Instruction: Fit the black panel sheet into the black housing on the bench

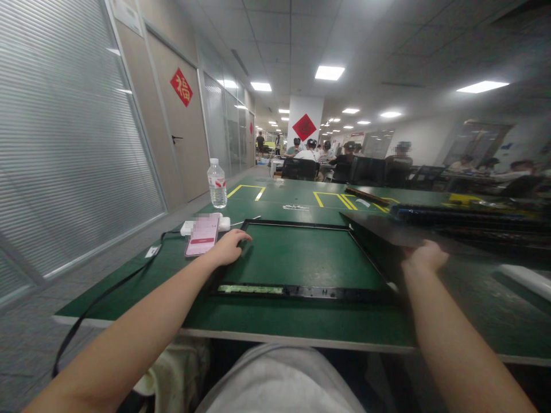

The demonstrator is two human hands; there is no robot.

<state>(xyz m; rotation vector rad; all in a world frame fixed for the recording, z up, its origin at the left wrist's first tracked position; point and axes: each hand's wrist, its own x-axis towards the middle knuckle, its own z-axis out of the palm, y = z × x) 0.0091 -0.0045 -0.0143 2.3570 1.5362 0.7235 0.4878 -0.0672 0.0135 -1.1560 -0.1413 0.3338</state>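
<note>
Left grip (231, 246): on the frame's (318, 292) nine-o'clock side, probably steadying it; whether clasped, I can't tell.
Frame: flat on the counter (301, 321), likely for support.
Dark panel (379, 226): tilted, toward three o'clock, perhaps to clear the frame.
Right grip (426, 258): closed on the panel's edge.

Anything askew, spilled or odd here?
No spill visible; the water bottle stands upright. The smartphone sits askew, seemingly propped on a white adapter. The dark panel is tilted, but the right hand holds it.
</note>
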